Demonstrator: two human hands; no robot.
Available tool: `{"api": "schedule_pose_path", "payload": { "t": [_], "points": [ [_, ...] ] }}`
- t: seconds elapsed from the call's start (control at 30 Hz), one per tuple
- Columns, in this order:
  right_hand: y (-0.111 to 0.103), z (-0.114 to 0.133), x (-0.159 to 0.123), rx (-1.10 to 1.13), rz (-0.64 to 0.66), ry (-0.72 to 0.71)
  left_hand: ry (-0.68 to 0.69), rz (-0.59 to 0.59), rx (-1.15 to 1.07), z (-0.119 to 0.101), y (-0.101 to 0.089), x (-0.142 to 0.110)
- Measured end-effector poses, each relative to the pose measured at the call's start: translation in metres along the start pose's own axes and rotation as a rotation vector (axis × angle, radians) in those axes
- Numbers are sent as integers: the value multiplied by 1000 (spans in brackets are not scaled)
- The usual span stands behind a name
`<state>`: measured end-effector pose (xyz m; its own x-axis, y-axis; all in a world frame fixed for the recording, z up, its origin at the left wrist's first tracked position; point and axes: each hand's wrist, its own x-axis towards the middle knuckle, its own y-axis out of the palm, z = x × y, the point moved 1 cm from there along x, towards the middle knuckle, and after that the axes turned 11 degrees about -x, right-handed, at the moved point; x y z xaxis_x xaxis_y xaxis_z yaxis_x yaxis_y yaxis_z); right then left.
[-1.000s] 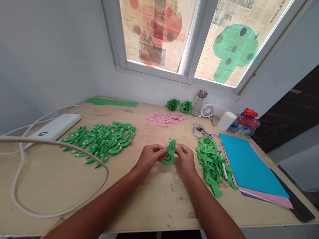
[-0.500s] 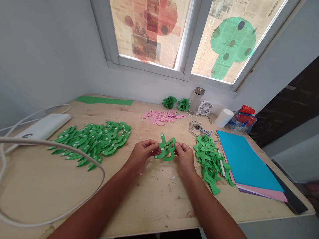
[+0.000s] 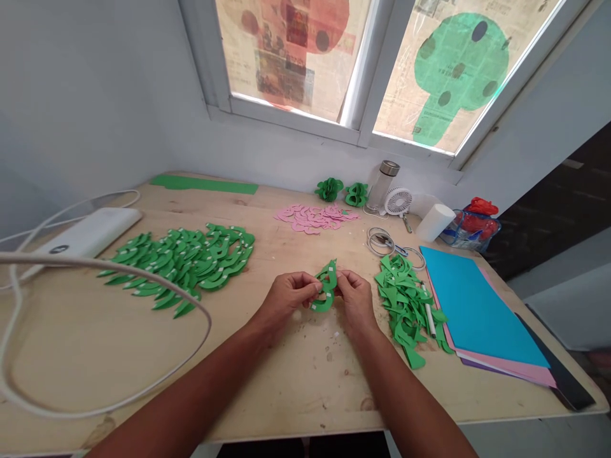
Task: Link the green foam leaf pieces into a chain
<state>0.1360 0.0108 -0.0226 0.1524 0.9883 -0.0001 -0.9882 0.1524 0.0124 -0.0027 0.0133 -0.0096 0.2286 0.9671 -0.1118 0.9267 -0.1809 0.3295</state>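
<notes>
Both hands meet over the middle of the wooden table (image 3: 296, 381). My left hand (image 3: 286, 298) and my right hand (image 3: 356, 300) each pinch a small bunch of green curved foam cut-outs (image 3: 326, 287), pressed together between the fingertips just above the tabletop. A spread of green cut-outs with white tape tabs (image 3: 186, 261) lies to the left. A loose heap of green cut-outs (image 3: 405, 302) sits just right of my right hand.
Pink cut-outs (image 3: 312, 217), two green foam flowers (image 3: 341, 191), a bottle (image 3: 382, 184), a small fan (image 3: 398, 202) and tape rolls (image 3: 382, 243) lie at the back. Blue and pink sheets (image 3: 477, 312) are stacked at right. A white power bank (image 3: 81, 234) and cable (image 3: 119, 270) lie at left.
The green pieces, fanned apart between the hands half a second ago, are now pressed together into one bunch. The view has shifted slightly.
</notes>
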Motion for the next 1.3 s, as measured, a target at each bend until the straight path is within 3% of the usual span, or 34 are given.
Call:
{"api": "schedule_pose_path", "payload": {
  "t": [0.53, 1.3],
  "points": [
    [1, 1, -2, 64, 58, 2, 12, -84, -26, 1, 4, -2],
    [3, 0, -2, 111, 67, 9, 45, -67, -65, 2, 5, -3]
  ]
}}
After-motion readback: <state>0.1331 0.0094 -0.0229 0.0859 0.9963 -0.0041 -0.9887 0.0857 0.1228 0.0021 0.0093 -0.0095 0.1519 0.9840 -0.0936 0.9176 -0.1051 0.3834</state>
